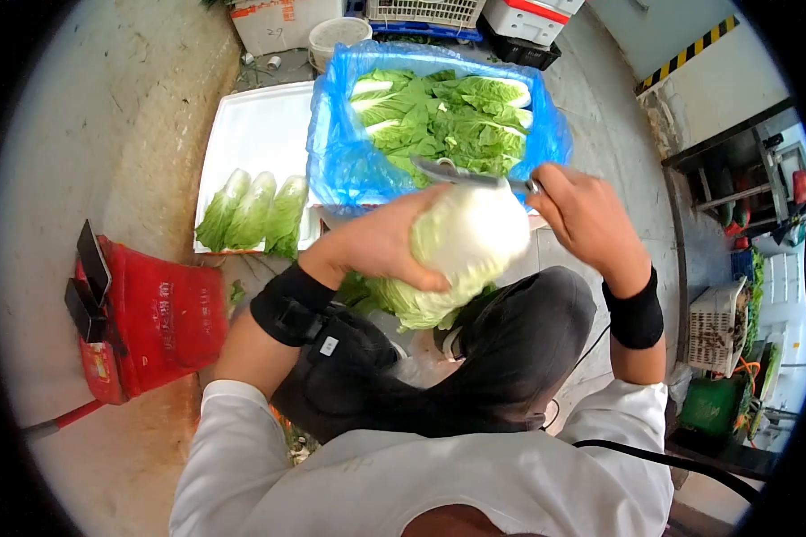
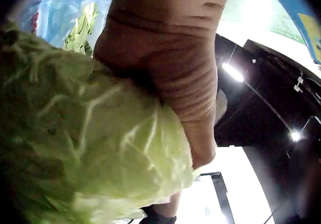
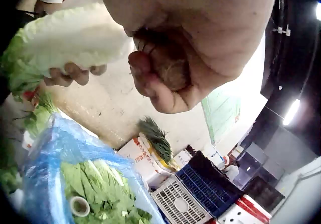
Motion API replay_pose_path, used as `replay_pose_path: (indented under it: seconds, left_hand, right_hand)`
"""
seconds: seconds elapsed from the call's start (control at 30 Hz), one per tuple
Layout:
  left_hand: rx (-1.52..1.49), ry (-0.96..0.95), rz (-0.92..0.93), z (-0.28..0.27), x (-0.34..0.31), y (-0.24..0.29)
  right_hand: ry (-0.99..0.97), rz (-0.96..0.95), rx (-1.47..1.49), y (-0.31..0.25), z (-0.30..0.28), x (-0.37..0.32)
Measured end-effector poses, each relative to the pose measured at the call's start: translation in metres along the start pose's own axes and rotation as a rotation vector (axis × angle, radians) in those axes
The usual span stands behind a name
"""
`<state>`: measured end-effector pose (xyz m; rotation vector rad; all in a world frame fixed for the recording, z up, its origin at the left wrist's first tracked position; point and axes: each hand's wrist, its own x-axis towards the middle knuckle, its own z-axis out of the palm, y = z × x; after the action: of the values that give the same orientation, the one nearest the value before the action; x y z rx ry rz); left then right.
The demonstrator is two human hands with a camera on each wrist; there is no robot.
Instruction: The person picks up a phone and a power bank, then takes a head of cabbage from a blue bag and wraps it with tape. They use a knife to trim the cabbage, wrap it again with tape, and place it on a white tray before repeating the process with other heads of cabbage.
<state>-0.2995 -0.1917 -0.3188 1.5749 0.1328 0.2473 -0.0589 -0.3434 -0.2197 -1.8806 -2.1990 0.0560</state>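
Observation:
My left hand (image 1: 381,237) grips a large napa cabbage (image 1: 484,237), its pale root end up and to the right, over my lap. In the right wrist view, the left fingertips (image 3: 75,73) curl round the underside of this cabbage (image 3: 75,36). My right hand (image 1: 591,215) holds a knife (image 1: 466,174) by its handle (image 3: 173,73). The blade points left and overlaps the top of the cabbage in the head view. Leaves of the cabbage (image 2: 100,143) fill much of the left wrist view, against the left hand (image 2: 165,68).
Ahead stands a box lined with blue plastic (image 1: 331,152), holding several napa cabbages (image 1: 484,134) and a tape roll (image 3: 79,206). Three more cabbages (image 1: 255,210) lie on a white foam lid (image 1: 251,125). A red box (image 1: 166,313) stands at left by the wall; crates (image 1: 425,12) are behind.

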Motion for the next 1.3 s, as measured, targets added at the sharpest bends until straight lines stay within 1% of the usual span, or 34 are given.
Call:
replay_pose_path:
  seconds: [0.03,0.07,0.1,0.17,0.2,0.23,0.27,0.3,0.37,0.4,0.47,0.5,0.57,0.63,0.7,0.73,0.8,0.83,0.9,0.93,1.0,1.03,1.1,1.13,1.2,1.3]
  left_hand:
    - [0.1,-0.054,0.033,0.004,0.002,0.006]
    - [0.25,-0.042,0.087,0.01,-0.001,-0.005]
    - [0.138,-0.146,0.106,0.018,0.001,-0.003]
    - [0.089,-0.23,0.066,0.025,0.001,0.002]
    - [0.089,-0.226,0.064,0.022,0.0,0.0]
    - [0.051,-0.157,0.046,0.02,-0.003,-0.007]
    - [0.017,-0.096,0.029,0.017,-0.004,-0.013]
    - [0.015,-0.108,0.025,0.014,-0.002,-0.016]
    - [-0.107,-0.099,0.031,0.006,0.001,-0.019]
    - [-0.087,-0.088,0.026,0.003,0.001,-0.017]
    - [-0.084,-0.065,0.037,0.001,0.002,-0.016]
    - [-0.083,-0.044,0.052,0.0,0.002,-0.015]
    - [-0.056,-0.028,0.071,-0.002,0.002,-0.013]
    - [-0.034,-0.012,0.088,0.0,0.0,-0.009]
    - [-0.089,0.055,0.031,0.004,-0.002,-0.001]
    - [-0.088,0.056,0.03,0.005,-0.001,-0.004]
    - [-0.014,0.118,0.11,0.006,0.002,-0.015]
    - [-0.013,0.118,0.11,0.005,0.002,-0.018]
    - [0.087,0.138,0.046,0.004,0.003,-0.019]
    - [0.087,0.139,0.049,0.006,0.001,-0.017]
    - [0.099,0.266,0.019,0.011,-0.002,-0.006]
    - [0.098,0.268,0.02,0.012,-0.001,-0.007]
    - [0.044,0.291,0.114,0.014,0.002,-0.009]
    - [0.043,0.293,0.115,0.015,0.002,-0.01]
    - [0.084,0.374,0.151,0.017,0.003,-0.01]
    - [0.155,0.39,0.127,0.015,0.002,-0.013]
  right_hand:
    - [0.013,-0.01,-0.025,0.0,0.003,0.004]
    - [0.016,-0.005,-0.017,0.009,0.01,0.006]
    - [0.055,0.024,-0.02,0.023,0.021,0.009]
    - [0.105,0.05,-0.029,0.036,0.024,0.009]
    - [0.167,0.135,0.052,0.039,0.023,0.007]
    - [0.221,0.228,0.138,0.038,0.025,0.002]
    - [0.242,0.228,0.233,0.034,0.022,-0.001]
    - [0.244,0.24,0.234,0.03,0.02,-0.005]
    - [0.287,0.22,0.333,0.021,0.015,-0.013]
    - [0.287,0.221,0.335,0.016,0.011,-0.017]
    - [0.194,0.214,0.388,0.003,0.003,-0.022]
    - [0.198,0.211,0.39,-0.003,-0.002,-0.023]
    - [0.117,0.16,0.325,-0.012,-0.007,-0.024]
    - [0.124,0.136,0.315,-0.013,-0.006,-0.027]
    - [0.116,0.043,0.253,-0.016,-0.007,-0.029]
    - [0.117,0.042,0.254,-0.017,-0.005,-0.029]
    - [0.133,-0.015,0.137,-0.019,0.001,-0.028]
    - [0.133,-0.015,0.136,-0.02,0.004,-0.028]
    - [0.187,-0.002,-0.007,-0.021,0.011,-0.028]
    - [0.187,-0.004,-0.009,-0.023,0.014,-0.027]
    - [0.218,0.051,-0.059,-0.026,0.019,-0.026]
    - [0.216,0.048,-0.06,-0.027,0.021,-0.025]
    - [0.25,0.098,-0.098,-0.029,0.025,-0.024]
    - [0.249,0.097,-0.099,-0.03,0.026,-0.023]
    - [0.237,0.122,-0.13,-0.031,0.027,-0.022]
    - [0.246,0.084,-0.141,-0.03,0.028,-0.018]
